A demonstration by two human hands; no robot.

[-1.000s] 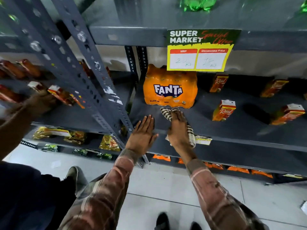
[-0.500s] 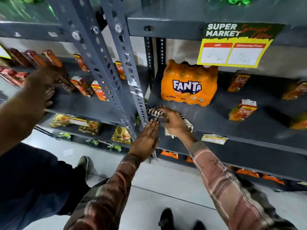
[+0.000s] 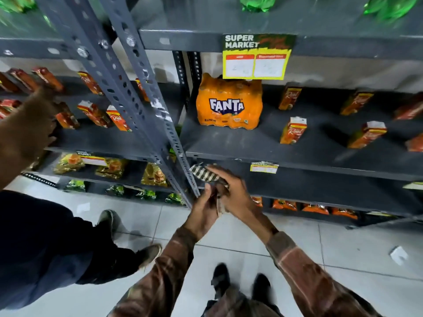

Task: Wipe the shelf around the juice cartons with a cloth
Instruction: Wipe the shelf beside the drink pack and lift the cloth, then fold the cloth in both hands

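A striped black-and-white cloth [image 3: 204, 174] is off the shelf, held in front of the shelf's front edge. My right hand [image 3: 231, 191] grips it from the right and my left hand [image 3: 204, 205] closes on its lower part from below. The grey shelf [image 3: 240, 143] above my hands carries several orange juice cartons; the nearest carton [image 3: 293, 130] stands right of centre, another [image 3: 368, 134] further right. An orange Fanta pack [image 3: 229, 104] stands at the shelf's left end.
A perforated grey upright [image 3: 146, 106] divides this bay from the left bay, where another person's arm [image 3: 25, 129] reaches among more cartons [image 3: 117, 118]. That person's legs and shoes [image 3: 148, 253] stand at my left. A price sign [image 3: 256, 57] hangs above the Fanta pack.
My right hand has pulled the cloth off the shelf surface and down below its front edge. My left hand has left the shelf edge and come to the cloth.
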